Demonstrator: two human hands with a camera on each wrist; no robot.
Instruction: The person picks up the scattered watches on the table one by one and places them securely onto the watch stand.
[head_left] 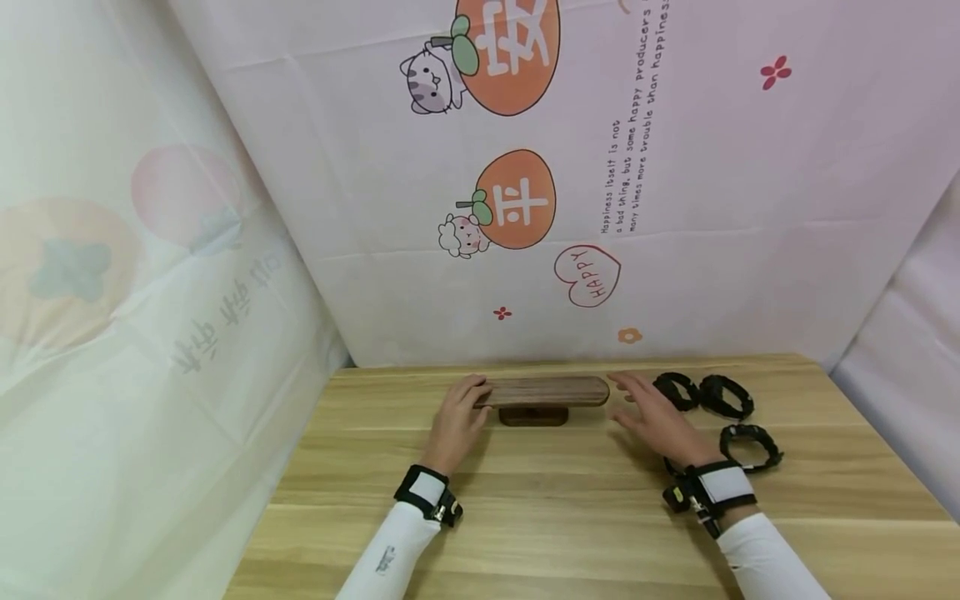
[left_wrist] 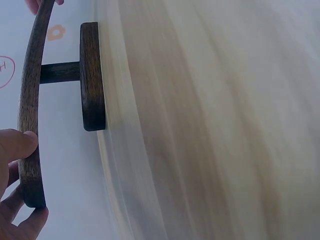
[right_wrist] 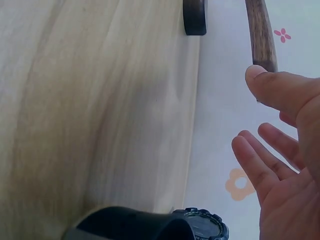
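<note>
A dark wooden T-shaped stand (head_left: 540, 392) stands near the table's back edge, its long bar level on a short post above a small base (head_left: 534, 417). At the bar's left end my left hand (head_left: 456, 421) grips it; in the left wrist view the thumb (left_wrist: 20, 142) presses one side while fingers curl behind and at the tip. My right hand (head_left: 648, 417) is beside the opposite end with its fingers loosely spread. The right wrist view has the thumb (right_wrist: 280, 90) overlapping the bar's tip, the other fingers apart from it.
Several black wristwatches lie right of the stand, close to my right hand, including one nearer watch (head_left: 748, 431). A printed white cloth (head_left: 712, 275) hangs behind the wooden table (head_left: 540, 517), and another cloth (head_left: 150, 417) covers the left side.
</note>
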